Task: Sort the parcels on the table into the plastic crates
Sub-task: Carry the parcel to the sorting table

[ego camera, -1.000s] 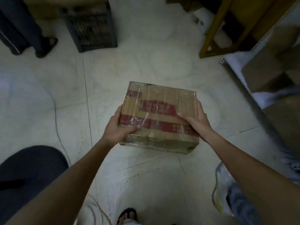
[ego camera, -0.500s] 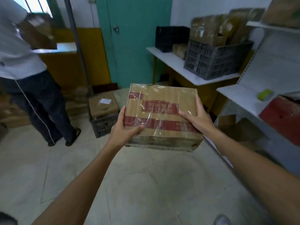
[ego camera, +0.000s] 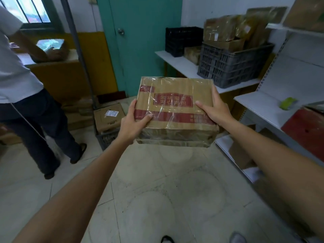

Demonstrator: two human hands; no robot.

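The person held a taped cardboard parcel (ego camera: pixel 175 111) out in front at arm's length, in the air above the pale tiled floor (ego camera: pixel 166 199). The left hand (ego camera: pixel 133 123) clamped its left side, thumb laid over the top near the front left corner and the fingers wrapped along the side edge. The right hand (ego camera: pixel 215 111) gripped the opposite side, thumb flat on the top and fingers curled over the right edge. The hands sat well apart, with the whole printed top of the parcel between them. The parcel was tilted slightly, its near edge lower than the far one.

Beyond it on the right ran a white table (ego camera: pixel 175 64) against the wall. A grey crate (ego camera: pixel 231 67) stood at the table's near end, its front wall close to the table's edge, with brown parcels heaped above its rim. A black crate (ego camera: pixel 182 41) stood at the far end, and a small box (ego camera: pixel 192 54) sat between the two. Nearer on the right, the white shelves (ego camera: pixel 263 106) jutted out beside the right forearm, leaving only a narrow gap.

To the left a dark floor crate (ego camera: pixel 107 139) held a labelled box (ego camera: pixel 108 116), just beside a slanting metal pole (ego camera: pixel 78 50). Another person (ego camera: pixel 26 85) stood farther left, facing away. Between that person, the floor crate and the shelves, bare tiles lay open up to the teal door (ego camera: pixel 145 41).
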